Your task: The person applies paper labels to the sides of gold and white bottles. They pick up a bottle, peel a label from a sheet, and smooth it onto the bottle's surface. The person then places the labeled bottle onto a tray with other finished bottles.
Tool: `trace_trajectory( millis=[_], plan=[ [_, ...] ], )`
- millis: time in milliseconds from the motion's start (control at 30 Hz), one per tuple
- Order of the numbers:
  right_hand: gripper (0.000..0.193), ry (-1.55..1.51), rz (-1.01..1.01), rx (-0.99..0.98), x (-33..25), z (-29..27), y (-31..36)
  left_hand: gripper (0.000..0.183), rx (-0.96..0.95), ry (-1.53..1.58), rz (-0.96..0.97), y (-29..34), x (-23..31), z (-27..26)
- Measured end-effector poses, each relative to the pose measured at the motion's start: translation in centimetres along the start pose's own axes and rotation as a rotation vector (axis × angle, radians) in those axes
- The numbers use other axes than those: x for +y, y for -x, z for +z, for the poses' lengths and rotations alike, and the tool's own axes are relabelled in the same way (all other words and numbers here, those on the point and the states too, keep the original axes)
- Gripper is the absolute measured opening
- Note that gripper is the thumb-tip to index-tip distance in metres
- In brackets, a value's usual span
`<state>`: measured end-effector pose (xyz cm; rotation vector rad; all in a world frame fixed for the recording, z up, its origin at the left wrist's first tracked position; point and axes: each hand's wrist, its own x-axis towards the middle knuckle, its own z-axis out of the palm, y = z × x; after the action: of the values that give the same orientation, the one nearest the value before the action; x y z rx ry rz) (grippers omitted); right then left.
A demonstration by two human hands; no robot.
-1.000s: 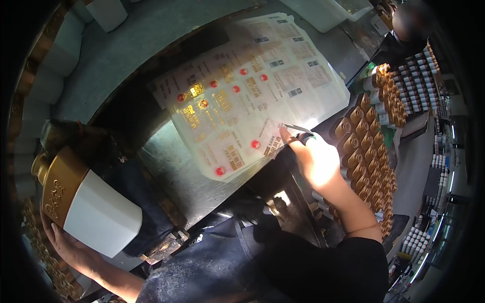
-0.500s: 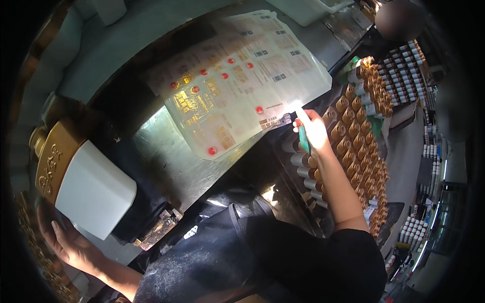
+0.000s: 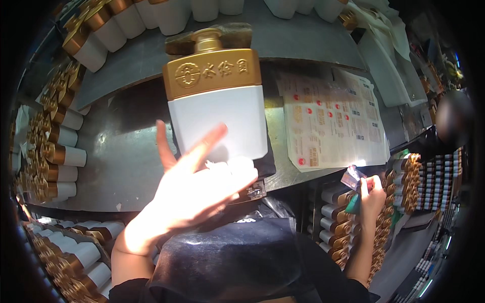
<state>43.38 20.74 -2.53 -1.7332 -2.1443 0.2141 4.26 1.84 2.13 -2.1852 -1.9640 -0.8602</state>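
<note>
Bottle work in hand: a white bottle with an embossed gold shoulder and neck (image 3: 214, 118) sits left of centre on the grey metal surface (image 3: 118, 169), broad face toward the wearer, neck to the far side by a brown block (image 3: 235, 36). Left hand (image 3: 202, 184) is open, fingers spread in front of the white lower face (contact can't be told, glare). Right hand (image 3: 372, 194) is pinched on a small printed film piece (image 3: 349, 178), with a green-handled tool (image 3: 354, 204) also in its grip; whether fingers or tool tip hold the film, can't tell. Hands well apart. Step looks like: piece picked up, not yet at the bottle. Next move likely calls for a steady pinch, film unfolded, and the left hand off the white face.

Versus half a second ago: view has swung left; left hand has gone from the bottle's left side to its front; film piece, then at the near edge of the translucent printed sheets (image 3: 333, 126), is now clear of them.
</note>
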Motion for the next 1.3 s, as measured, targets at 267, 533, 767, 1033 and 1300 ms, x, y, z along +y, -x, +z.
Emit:
trace_trajectory(
  millis=[267, 533, 767, 1033, 1300],
  plan=[
    [0.015, -0.719, -0.271, -0.183, -19.9, -3.2, -1.5, 0.051, 0.609, 0.790, -0.385, 0.8, -3.6, 0.9],
    [0.017, -0.955, -0.262, -0.586, -27.6, 1.9, -2.7, 0.097, 0.316, 0.840, -0.434, -1.7, -2.7, 0.5],
    [0.019, -0.749, -0.380, -0.199, -26.0, 2.5, -5.0, 0.085, 0.375, 1.109, -0.576, -2.6, -2.1, 0.3],
    [0.070, -0.746, -0.394, -0.501, -26.9, 3.3, -5.2, 0.081, 0.425, 0.579, -0.502, -3.9, -3.7, 1.7],
    [0.090, -0.752, -0.433, -0.585, -26.4, 3.5, -5.2, 0.099, 0.437, 0.888, -0.573, -2.7, -2.9, 1.6]
  ],
)
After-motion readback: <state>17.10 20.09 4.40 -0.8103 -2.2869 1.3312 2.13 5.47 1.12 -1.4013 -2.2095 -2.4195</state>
